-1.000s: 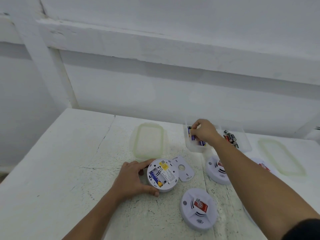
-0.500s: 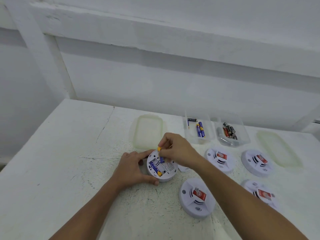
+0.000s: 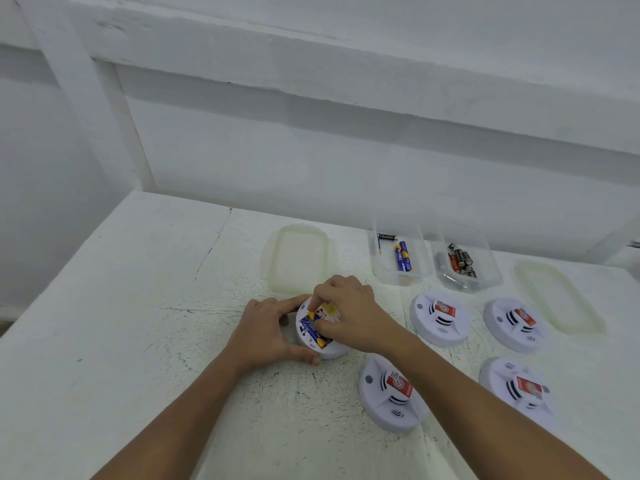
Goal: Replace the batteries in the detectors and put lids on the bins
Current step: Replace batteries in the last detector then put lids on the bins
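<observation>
White table (image 3: 138,306): upturned detector (image 3: 329,351) near centre. Left hand (image 3: 266,332) grips its rim, fingers curled round. Right hand (image 3: 349,317) pinches a blue battery (image 3: 313,322) down into the compartment. Half a second earlier the battery was raised above it.

Both forearms bare, reaching fwd from near the body & converging. L hand (image 3: 266,332) sits palm-down, wrist straight. Thumb is on the near side and index curves round the far side, gripping the rim of a detector (image 3: 330,353) btwn them. R hand (image 3: 349,317) comes in from the right w/ knuckles up and wrist dipped. Its fingertips are curled down, pinching a battery (image 3: 313,329) at the detector's top face. The two hands are almost touching at the far side.
</observation>
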### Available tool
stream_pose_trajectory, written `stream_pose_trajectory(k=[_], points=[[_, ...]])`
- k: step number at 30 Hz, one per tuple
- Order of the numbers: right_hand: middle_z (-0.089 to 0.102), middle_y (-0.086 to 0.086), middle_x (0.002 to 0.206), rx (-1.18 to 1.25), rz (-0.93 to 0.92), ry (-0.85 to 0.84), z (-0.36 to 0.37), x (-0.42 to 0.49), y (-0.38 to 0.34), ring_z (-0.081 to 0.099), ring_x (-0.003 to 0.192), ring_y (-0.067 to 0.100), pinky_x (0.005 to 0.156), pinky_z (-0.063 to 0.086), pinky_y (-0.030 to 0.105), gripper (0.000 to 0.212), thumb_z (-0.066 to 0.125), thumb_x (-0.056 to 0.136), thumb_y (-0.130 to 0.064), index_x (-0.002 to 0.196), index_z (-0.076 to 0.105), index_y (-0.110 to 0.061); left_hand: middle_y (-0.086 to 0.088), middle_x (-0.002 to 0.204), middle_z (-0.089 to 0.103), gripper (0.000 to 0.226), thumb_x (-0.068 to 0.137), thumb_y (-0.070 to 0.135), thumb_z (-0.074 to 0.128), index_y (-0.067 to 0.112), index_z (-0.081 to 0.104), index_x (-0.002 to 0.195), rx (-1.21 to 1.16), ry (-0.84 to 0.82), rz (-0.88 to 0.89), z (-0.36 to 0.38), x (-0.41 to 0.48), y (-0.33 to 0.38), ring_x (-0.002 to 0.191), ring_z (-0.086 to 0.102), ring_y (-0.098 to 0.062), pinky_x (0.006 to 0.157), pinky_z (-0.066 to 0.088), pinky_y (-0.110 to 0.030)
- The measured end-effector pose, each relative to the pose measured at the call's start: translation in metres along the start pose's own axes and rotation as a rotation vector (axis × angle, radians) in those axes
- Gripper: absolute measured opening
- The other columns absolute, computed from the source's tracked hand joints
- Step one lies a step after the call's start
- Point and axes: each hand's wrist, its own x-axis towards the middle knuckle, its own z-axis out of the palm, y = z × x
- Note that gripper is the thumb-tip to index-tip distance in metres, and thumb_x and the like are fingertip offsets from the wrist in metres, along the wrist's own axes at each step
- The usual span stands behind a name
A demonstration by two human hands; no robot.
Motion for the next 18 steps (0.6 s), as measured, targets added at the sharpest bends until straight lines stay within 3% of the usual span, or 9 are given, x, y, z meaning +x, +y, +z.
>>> stream_pose_trajectory(k=[4, 8, 13, 15, 18], points=[[0.048, -0.006, 0.113, 0.147, 0.054, -0.028, -0.0009, 0.0016, 0.0013, 0.042, 0.109, 0.015, 0.092, 0.035, 0.035, 0.006, 0.061, 0.086, -0.033, 0.090, 0.056, -0.033, 0.013, 0.093, 0.062, 0.099, 0.032, 0.092, 0.060, 0.060, 0.040, 0.123, 0.011, -0.010, -0.011, -0.0010, -0.0004, 0.0017, 0.088, 0.051, -0.001, 0.089, 0.032, -0.027], [0.053, -0.002, 0.106, 0.235, 0.076, -0.061, -0.0023, 0.0050, -0.0015, 0.049, 0.098, 0.013, 0.079, 0.041, 0.030, 0.012, 0.063, 0.087, -0.033, 0.084, 0.053, -0.028, 0.014, 0.092, 0.063, 0.102, 0.033, 0.093, 0.059, 0.057, 0.042, 0.127, 0.022, -0.011, -0.007, -0.0009, -0.0003, 0.0007, 0.088, 0.051, -0.002, 0.090, 0.033, -0.028], [0.053, -0.002, 0.108, 0.329, 0.114, -0.055, 0.0008, 0.0061, -0.0007, 0.051, 0.102, 0.012, 0.080, 0.042, 0.025, 0.016, 0.069, 0.082, -0.029, 0.077, 0.055, -0.027, 0.015, 0.091, 0.058, 0.097, 0.034, 0.094, 0.055, 0.061, 0.034, 0.123, 0.014, -0.008, 0.005, -0.0023, -0.0026, 0.0031, 0.087, 0.045, 0.004, 0.083, 0.029, -0.019], [0.053, -0.002, 0.108, 0.366, 0.117, -0.040, 0.0014, 0.0056, 0.0008, 0.052, 0.103, 0.013, 0.083, 0.044, 0.027, 0.015, 0.070, 0.081, -0.026, 0.076, 0.056, -0.025, 0.015, 0.091, 0.057, 0.094, 0.036, 0.092, 0.056, 0.062, 0.032, 0.122, 0.016, -0.010, 0.011, -0.0025, -0.0029, 0.0038, 0.087, 0.044, 0.005, 0.083, 0.027, -0.015], [0.054, -0.001, 0.108, 0.415, 0.116, -0.035, 0.0008, 0.0047, 0.0041, 0.054, 0.102, 0.014, 0.088, 0.047, 0.033, 0.017, 0.071, 0.081, -0.025, 0.073, 0.056, -0.026, 0.013, 0.091, 0.056, 0.094, 0.037, 0.093, 0.055, 0.063, 0.031, 0.123, 0.027, -0.019, 0.001, -0.0012, -0.0027, 0.0022, 0.087, 0.045, 0.001, 0.081, 0.028, -0.021]])
